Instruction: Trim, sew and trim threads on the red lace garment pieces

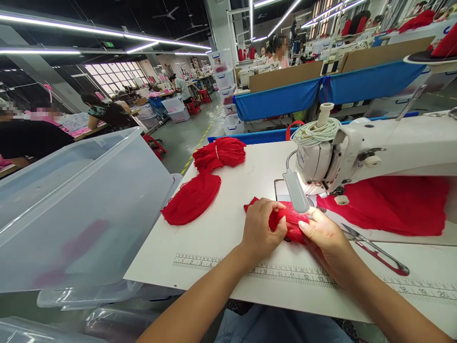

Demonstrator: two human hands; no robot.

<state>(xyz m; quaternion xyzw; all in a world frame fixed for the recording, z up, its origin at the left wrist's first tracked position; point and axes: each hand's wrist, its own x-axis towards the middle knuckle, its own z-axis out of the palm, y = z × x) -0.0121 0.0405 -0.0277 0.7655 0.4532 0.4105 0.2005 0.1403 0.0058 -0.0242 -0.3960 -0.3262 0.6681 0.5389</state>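
Note:
Between my two hands is a piece of red lace fabric (293,220), held just in front of the sewing machine (316,159). My left hand (263,223) pinches its left part between thumb and fingers, and a corner of red cloth sticks out behind the knuckles. On the other side, my right hand (324,232) grips the right end, thumb on top. The machine's needle area is partly hidden by a grey lamp or guard (296,192). Thread snips (378,252) with a red inner edge lie right of my right hand.
A tied bundle of red pieces (223,153) and a loose red cup-shaped piece (193,199) lie on the left of the white table (153,259). More red fabric (396,205) rests under the machine arm. A large translucent bin (89,214) stands left. Other people work beyond.

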